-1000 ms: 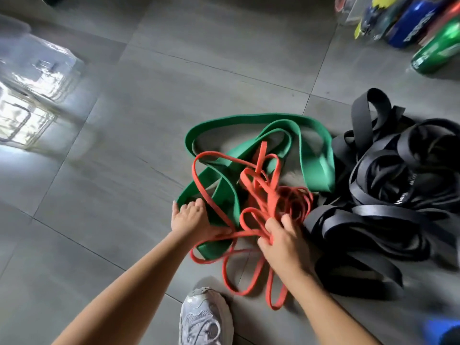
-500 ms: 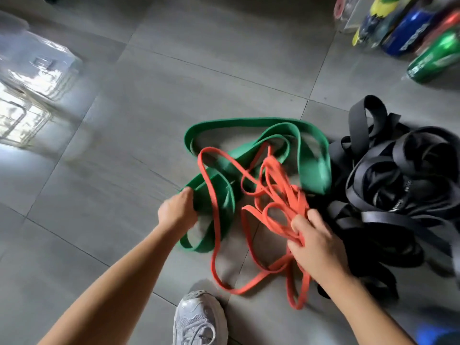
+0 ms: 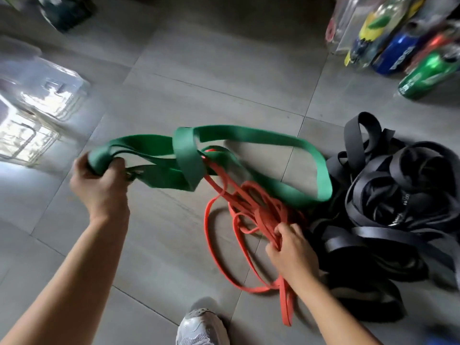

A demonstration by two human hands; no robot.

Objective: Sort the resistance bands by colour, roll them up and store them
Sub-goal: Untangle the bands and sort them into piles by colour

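From the head camera, a grey tiled floor takes up most of the frame. At the far left sits a clear plastic container, glaring with reflected light. At the far right lie blurred, glossy packages in green, blue and yellow. A heap of black bands lies on the right, just beside the coloured ones. At the near edge is the toe of a pale shoe.

The green band is wide and flat, with a matte surface. The left hand clenches its folded left end, and its long loop reaches right to the black heap. The orange bands are narrow, thin strips. Several strands run up into the green band's twisted middle and tangle with it, while the rest loop loosely on the floor. The right hand grasps a bunch of them near the black heap.
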